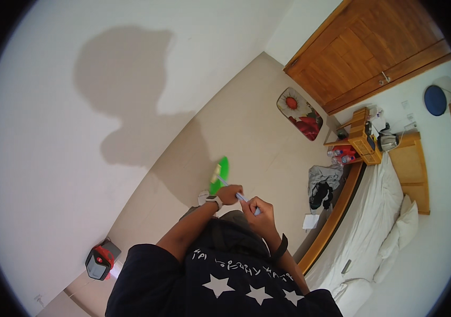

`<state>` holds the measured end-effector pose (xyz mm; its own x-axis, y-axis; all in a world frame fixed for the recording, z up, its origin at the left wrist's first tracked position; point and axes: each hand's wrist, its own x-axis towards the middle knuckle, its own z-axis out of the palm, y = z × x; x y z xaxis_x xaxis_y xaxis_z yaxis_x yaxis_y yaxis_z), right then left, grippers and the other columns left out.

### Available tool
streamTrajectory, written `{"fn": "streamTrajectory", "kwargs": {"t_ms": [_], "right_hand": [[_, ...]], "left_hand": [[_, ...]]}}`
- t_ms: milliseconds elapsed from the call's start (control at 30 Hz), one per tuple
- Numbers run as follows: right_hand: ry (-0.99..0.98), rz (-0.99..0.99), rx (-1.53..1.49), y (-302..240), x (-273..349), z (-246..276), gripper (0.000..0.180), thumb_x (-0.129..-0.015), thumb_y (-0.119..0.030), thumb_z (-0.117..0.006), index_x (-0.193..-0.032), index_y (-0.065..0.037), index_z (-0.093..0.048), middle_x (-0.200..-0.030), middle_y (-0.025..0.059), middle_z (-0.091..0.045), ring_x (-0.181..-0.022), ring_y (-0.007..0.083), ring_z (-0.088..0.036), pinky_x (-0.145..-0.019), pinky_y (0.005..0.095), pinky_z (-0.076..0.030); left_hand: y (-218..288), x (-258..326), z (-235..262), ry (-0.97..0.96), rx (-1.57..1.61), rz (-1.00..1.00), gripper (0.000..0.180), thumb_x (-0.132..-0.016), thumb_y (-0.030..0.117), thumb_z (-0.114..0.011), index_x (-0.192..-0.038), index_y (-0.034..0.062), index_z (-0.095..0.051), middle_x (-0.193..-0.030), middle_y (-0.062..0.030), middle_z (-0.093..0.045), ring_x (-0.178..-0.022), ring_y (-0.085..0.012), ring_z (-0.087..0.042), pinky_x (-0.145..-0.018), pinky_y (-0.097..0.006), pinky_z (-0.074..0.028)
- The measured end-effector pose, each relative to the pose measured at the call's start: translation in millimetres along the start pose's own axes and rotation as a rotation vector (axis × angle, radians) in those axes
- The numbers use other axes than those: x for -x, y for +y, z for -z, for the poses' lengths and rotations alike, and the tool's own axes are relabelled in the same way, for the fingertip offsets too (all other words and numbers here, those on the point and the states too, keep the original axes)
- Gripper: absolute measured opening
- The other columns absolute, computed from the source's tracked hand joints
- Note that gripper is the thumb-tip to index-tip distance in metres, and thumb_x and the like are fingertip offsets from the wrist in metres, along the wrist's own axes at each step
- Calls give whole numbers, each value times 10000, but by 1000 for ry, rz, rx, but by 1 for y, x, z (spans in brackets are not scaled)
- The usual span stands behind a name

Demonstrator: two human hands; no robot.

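Starting at the far left, I see a small red and black device with a grey face (98,262) sitting on the pale tiled floor (246,121) at the foot of the white wall (51,158), which carries a broad shadow of a person. Moving right, my left hand (229,194), with a white wristwatch (214,200) on its wrist, has its fingers closed around the upper part of a thin pale blue broom handle (240,196). That handle runs away from me down to a bright green broom head (220,174) resting on the floor just beyond the hand. Directly beside it, my right hand (260,211) has its fingers clamped on the near end of the same handle, with a dark band (281,247) on that forearm. Further right, a heap of grey and black clothes (321,185) lies on the floor against the wooden bed frame (331,222), and a white sheet of paper (310,221) lies near it. A flower-printed mat (299,113) lies before the wooden cabinet doors (368,53). On the far right the bed with white bedding (373,222) carries white pillows (402,227), and a yellow wooden shelf unit (364,138) stands at its head.
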<state>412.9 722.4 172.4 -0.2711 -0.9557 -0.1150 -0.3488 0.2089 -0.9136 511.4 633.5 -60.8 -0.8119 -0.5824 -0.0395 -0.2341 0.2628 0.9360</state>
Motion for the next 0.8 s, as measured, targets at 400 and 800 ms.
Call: {"fn": "streamTrajectory", "kwargs": {"t_ms": [400,800], "right_hand": [[192,45,11,-33,-10,88,461,-889,-29,-707,-597,-56,-351,-596,4,-537,-587,33,-414,-504,211,-311],[-255,302,131,19,-53,158,355,-869,-140,-716,-698,-43,-420,-684,109,-478,-609,260,-461,-577,353,-388]], "left_hand": [[103,-77,17,50,-170,-36,405,-921,416,-621,-736,56,-604,-711,-158,-626,-693,-375,-608,-619,-455,-464],[60,-165,-112,-550,488,-239,383,-722,200,-682,-1069,55,-608,-1048,-98,-657,-970,-166,-607,-793,-348,-485]]}}
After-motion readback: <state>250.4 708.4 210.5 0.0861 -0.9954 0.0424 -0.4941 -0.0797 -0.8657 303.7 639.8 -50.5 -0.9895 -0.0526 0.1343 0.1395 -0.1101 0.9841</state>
